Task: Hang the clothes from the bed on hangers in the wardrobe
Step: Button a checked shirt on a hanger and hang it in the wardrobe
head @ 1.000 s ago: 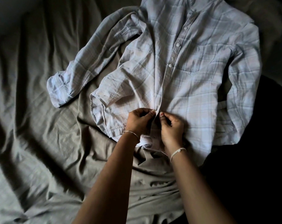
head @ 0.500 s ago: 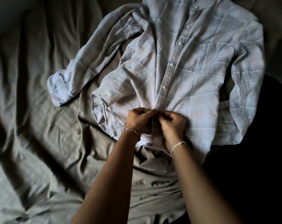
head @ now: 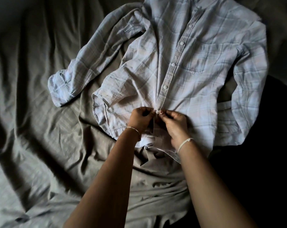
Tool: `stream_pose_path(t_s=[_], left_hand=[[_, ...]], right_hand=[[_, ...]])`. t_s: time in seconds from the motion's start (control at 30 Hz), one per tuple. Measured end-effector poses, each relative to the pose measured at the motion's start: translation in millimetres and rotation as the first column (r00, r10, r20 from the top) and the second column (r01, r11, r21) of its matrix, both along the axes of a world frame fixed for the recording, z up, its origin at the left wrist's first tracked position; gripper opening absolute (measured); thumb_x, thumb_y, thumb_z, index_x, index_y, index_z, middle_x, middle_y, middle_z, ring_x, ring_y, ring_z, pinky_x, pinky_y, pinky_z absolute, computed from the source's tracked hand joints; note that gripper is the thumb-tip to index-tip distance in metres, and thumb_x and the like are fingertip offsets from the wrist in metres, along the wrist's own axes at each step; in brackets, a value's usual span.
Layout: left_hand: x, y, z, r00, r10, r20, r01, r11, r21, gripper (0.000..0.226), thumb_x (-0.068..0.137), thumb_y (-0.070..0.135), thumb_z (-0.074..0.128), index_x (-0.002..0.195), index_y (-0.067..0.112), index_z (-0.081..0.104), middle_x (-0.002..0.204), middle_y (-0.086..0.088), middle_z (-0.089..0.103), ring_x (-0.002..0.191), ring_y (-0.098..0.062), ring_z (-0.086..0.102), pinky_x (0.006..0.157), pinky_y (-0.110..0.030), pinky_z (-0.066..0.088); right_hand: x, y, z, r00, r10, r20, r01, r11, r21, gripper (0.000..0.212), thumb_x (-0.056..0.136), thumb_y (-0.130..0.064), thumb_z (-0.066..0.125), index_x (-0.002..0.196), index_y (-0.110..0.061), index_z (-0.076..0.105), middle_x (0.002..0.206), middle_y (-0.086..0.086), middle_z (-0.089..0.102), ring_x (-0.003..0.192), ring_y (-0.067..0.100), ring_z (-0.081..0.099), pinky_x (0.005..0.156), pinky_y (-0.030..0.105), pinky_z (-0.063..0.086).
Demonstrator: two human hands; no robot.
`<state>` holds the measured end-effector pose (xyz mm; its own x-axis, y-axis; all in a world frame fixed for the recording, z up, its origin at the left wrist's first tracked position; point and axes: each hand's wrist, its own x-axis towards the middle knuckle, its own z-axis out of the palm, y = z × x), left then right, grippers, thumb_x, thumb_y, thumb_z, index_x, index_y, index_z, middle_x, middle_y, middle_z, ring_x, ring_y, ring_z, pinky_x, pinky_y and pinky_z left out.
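Note:
A pale plaid button-up shirt (head: 197,63) lies face up on the bed, collar at the top, both sleeves spread. Several white buttons down its placket are fastened. My left hand (head: 140,119) pinches the shirt's left front edge near the hem. My right hand (head: 174,122) pinches the placket opposite it. Between the fingertips of both hands sits a small white button (head: 157,111). The fabric gathers into folds toward that spot. No hanger or wardrobe is in view.
A wrinkled grey bedsheet (head: 48,137) covers the bed to the left and below the shirt. A dark shadowed area (head: 263,162) lies at the lower right, beyond the shirt's right sleeve.
Both hands have stayed at the lower placket and drawn closer together. A white button now shows between the fingertips, and one more fastened button is visible above them.

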<state>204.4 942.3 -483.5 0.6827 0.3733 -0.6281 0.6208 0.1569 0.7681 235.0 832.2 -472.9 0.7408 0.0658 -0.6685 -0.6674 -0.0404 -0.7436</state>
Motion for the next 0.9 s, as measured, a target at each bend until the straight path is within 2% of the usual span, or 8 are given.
stream_pose_path(t_s=[0.07,0.13,0.23,0.37,0.47,0.57,0.7,0.9], left_hand=[[-1.4,-0.1,1.1,0.998,-0.052,-0.037,0.058,0.98,0.189,0.009,0.083,0.006,0.069,0.091,0.01,0.071,0.089,-0.012,0.072,0.086,-0.024,0.067,0.087,-0.041,0.055],[-10.7,-1.7,4.2,0.998,-0.033,-0.055,0.053,0.906,0.419,0.018,0.078,0.004,0.07,0.095,0.009,0.072,0.093,-0.011,0.072,0.089,-0.025,0.067,0.083,-0.027,0.051],[-41.0,0.8,3.7,1.0,-0.01,-0.008,0.013,0.772,0.636,0.024,0.07,0.006,0.074,0.094,0.009,0.073,0.094,-0.016,0.066,0.087,-0.032,0.063,0.08,-0.026,0.043],[-74.7,3.7,-4.4,0.993,-0.106,0.046,0.046,0.731,0.681,0.029,0.065,0.019,0.073,0.094,0.016,0.075,0.096,-0.012,0.064,0.089,-0.03,0.062,0.085,-0.035,0.049],[-79.3,1.4,-7.1,0.993,-0.108,0.046,0.047,0.723,0.689,0.025,0.069,0.01,0.075,0.093,0.018,0.076,0.097,-0.011,0.064,0.09,-0.031,0.061,0.085,-0.035,0.048],[-76.3,-0.5,-5.8,0.995,-0.089,0.049,0.029,0.712,0.701,0.015,0.074,0.016,0.073,0.088,0.016,0.076,0.093,-0.011,0.065,0.086,-0.034,0.061,0.082,-0.037,0.05],[-70.5,-7.4,2.5,0.997,-0.076,0.029,0.035,0.723,0.69,0.013,0.075,0.029,0.068,0.084,0.02,0.072,0.09,-0.005,0.066,0.083,-0.031,0.063,0.075,-0.044,0.052],[-80.8,-14.6,6.6,0.996,-0.087,0.014,0.054,0.726,0.686,0.015,0.08,0.02,0.067,0.094,0.021,0.07,0.092,-0.004,0.07,0.083,-0.028,0.066,0.073,-0.042,0.053]], right_hand=[[-5.2,6.7,-3.6,0.987,0.059,0.151,-0.033,0.984,-0.174,0.003,0.082,-0.007,0.073,0.084,-0.009,0.073,0.082,0.01,0.071,0.076,0.018,0.063,0.086,0.047,0.056],[-16.1,12.5,-3.9,0.944,0.16,0.29,-0.047,0.931,-0.363,0.009,0.077,-0.01,0.076,0.084,-0.011,0.07,0.083,0.009,0.07,0.077,0.019,0.064,0.082,0.045,0.055],[-41.7,16.0,8.2,0.873,0.351,0.338,-0.093,0.8,-0.593,0.03,0.064,-0.024,0.078,0.086,-0.022,0.057,0.091,0.0,0.061,0.085,0.022,0.059,0.081,0.037,0.05],[-69.7,14.7,12.2,0.813,0.459,0.358,-0.063,0.681,-0.73,0.049,0.056,-0.028,0.078,0.097,-0.018,0.052,0.102,0.004,0.056,0.093,0.029,0.056,0.08,0.038,0.043],[-78.3,12.3,7.4,0.767,0.516,0.381,-0.058,0.648,-0.76,0.05,0.057,-0.022,0.076,0.101,-0.015,0.054,0.103,0.006,0.058,0.092,0.032,0.057,0.079,0.039,0.044],[-77.3,6.4,5.8,0.79,0.5,0.356,-0.079,0.658,-0.749,0.037,0.063,-0.015,0.073,0.098,-0.016,0.058,0.102,0.007,0.061,0.094,0.029,0.057,0.082,0.036,0.042],[-71.8,-8.5,7.7,0.813,0.445,0.375,-0.025,0.671,-0.741,0.007,0.071,-0.015,0.074,0.075,-0.014,0.068,0.082,0.007,0.066,0.085,0.026,0.059,0.075,0.027,0.036],[-79.4,-18.5,14.5,0.857,0.372,0.357,-0.025,0.721,-0.692,0.015,0.084,-0.025,0.07,0.079,-0.011,0.073,0.084,0.011,0.071,0.086,0.03,0.062,0.08,0.034,0.041]])
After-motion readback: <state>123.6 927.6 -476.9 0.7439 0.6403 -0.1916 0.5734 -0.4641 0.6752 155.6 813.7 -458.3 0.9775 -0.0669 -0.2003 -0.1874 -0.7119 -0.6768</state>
